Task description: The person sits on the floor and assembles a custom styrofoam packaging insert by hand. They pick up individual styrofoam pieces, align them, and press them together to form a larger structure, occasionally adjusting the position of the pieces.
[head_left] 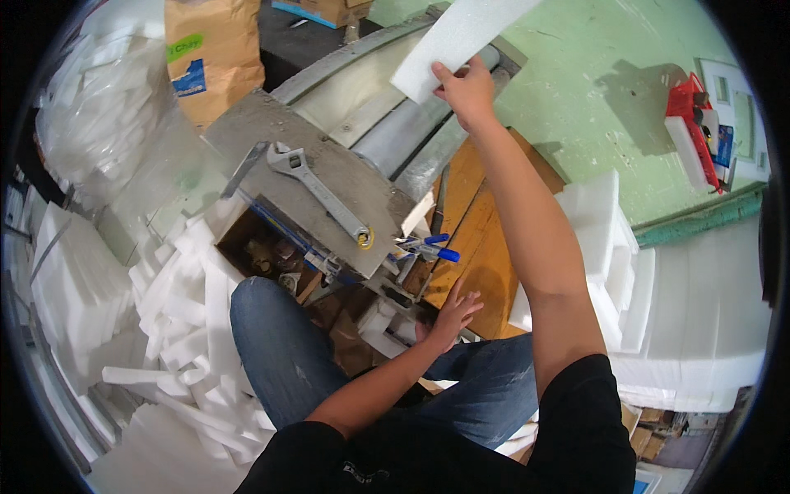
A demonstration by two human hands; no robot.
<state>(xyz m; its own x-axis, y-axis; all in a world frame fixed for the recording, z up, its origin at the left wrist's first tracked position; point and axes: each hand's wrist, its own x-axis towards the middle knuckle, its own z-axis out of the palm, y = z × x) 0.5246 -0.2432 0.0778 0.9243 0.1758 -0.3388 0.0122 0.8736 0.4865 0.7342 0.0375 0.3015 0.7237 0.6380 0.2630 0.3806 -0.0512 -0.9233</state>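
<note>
My right hand (pixel 466 92) reaches far forward and pinches the near end of a white foam strip (pixel 461 41) between thumb and fingers. The strip runs up past the top edge of the view, over the metal rollers (pixel 403 132) of a machine. Above my lap, my left hand (pixel 455 317) has its fingers apart and holds nothing. It hovers by the near edge of an orange-brown wooden board (pixel 481 222). Blue-capped pens (pixel 436 245) stick out of a holder just beyond that hand. An adjustable wrench (pixel 317 189) lies on the machine's dusty grey top plate (pixel 271 136).
Loose white foam strips (pixel 197 305) heap up at my left, beside stacked foam sheets (pixel 78 288). A clear bag of foam (pixel 103 115) and a brown paper sack (pixel 216 58) stand at the far left. White foam blocks (pixel 597 230) are at right; a red basket (pixel 695 132) hangs beyond.
</note>
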